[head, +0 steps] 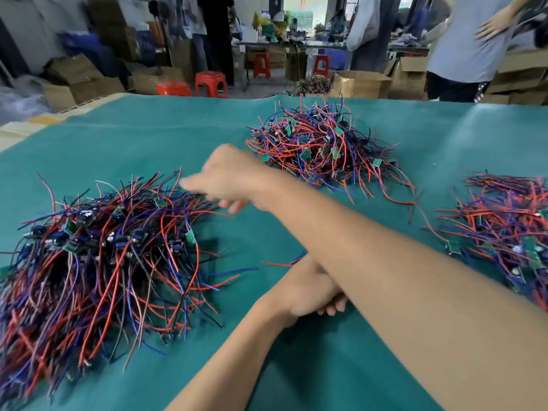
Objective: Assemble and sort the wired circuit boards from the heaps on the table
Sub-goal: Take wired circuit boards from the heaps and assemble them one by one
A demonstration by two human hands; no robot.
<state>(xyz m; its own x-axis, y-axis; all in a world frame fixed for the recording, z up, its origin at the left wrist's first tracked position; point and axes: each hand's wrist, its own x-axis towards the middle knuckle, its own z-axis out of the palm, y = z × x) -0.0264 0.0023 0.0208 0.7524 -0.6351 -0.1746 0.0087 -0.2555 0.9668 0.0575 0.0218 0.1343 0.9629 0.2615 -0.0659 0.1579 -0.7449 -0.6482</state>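
Note:
Three heaps of small green circuit boards with red, blue and black wires lie on the green table (296, 366): a large left heap (98, 256), a far middle heap (320, 146) and a right heap (504, 232). My right hand (228, 176) reaches across to the far edge of the left heap, blurred, with its fingers stretched out over the wires and nothing visibly held. My left hand (308, 292) lies below the right forearm at the table's middle, fingers curled, partly hidden. A red and a blue wire (281, 262) stick out from beside it.
Beyond the table's far edge stand red stools (210, 83), open cardboard boxes (358, 83) and workbenches. A person (471, 40) in a grey shirt stands at the far right. Yellowish boards (29, 123) border the table's left corner.

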